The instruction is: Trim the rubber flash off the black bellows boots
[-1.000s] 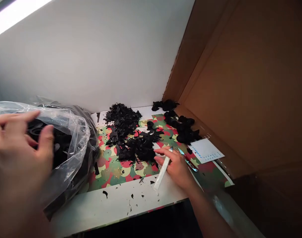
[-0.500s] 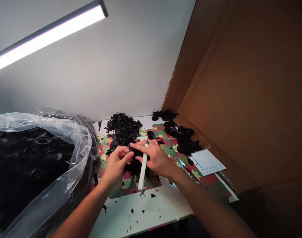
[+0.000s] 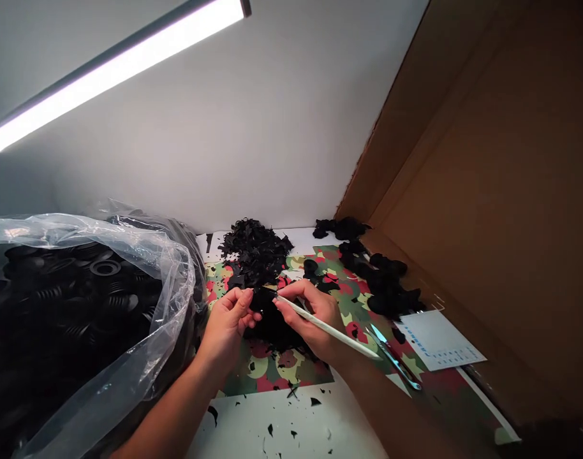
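Workpiece (image 3: pixel 264 294), small & blk, sits pinched btwn thumb and fingers of L. hand (image 3: pixel 228 320), above the dark mound (image 3: pixel 277 328) on the patterned sheet (image 3: pixel 291 376), prob. to steady it. R. hand (image 3: pixel 317 315) is closed pen-style round a white-handled tool (image 3: pixel 334 331), tip at the piece, likely for fine control; actual contact can't be confirmed. Open plastic bag (image 3: pixel 174 255) of blk ringed parts (image 3: pixel 104 268) stands on L. side, presumably for easy reach. Scrap heap (image 3: pixel 258 248) lies beyond both hands, apparently clear of the work. Metal-bladed tool (image 3: pixel 395 358) rests right of R. hand, unheld, prob. for quick pick-up.
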`<state>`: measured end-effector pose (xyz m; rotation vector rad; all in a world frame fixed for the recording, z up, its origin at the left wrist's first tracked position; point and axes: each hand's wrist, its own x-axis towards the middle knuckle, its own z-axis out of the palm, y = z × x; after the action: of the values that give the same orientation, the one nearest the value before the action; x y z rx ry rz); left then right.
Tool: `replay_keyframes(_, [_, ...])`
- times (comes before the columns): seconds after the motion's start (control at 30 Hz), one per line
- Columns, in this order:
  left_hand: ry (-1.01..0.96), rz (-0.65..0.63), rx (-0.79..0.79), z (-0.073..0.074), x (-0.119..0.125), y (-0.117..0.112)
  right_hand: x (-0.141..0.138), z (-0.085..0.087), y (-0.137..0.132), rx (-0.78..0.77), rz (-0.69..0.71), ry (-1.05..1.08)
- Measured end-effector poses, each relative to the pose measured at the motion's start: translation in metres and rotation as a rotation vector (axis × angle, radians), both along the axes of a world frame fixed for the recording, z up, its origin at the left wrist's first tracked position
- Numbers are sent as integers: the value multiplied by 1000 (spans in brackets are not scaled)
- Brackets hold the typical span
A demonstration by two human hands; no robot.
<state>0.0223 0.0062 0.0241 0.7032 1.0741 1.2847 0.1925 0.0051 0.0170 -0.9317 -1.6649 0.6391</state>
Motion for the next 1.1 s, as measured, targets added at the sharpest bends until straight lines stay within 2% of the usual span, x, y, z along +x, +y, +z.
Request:
replay_keyframes(0.17, [18,-42,6,-5,2,0,2,-3,2,134,78,-67])
replay_keyframes(0.3, [46,-34,49,-6,3,0,4,0,1,176,125,-133])
replay_keyframes(0.6, [196,-118,138,-6,-3,-3,7,4,-2,8,150,-71])
replay_keyframes(0.7, [228,-114,127,-6,-2,-4,9,2,-2,30,176,-87])
replay_keyframes(0.8, [264,-117,123,-7,-3,-6,7,0,-2,134,172,-147])
replay_keyframes(0.9, [315,-102,160,-10,-3,-6,2,-3,-2,292,132,-243])
replay_keyframes(0.97, [339,-95,200,-9,-2,-7,0,-7,1,309,48,-305])
replay_keyframes(1.03, [336,-108,226,-6,-1,-8,3,-12,8,193,-80,-378])
replay_keyframes(1.1, [316,-135,230,-1,0,-11,13,-17,18,-17,-185,-481])
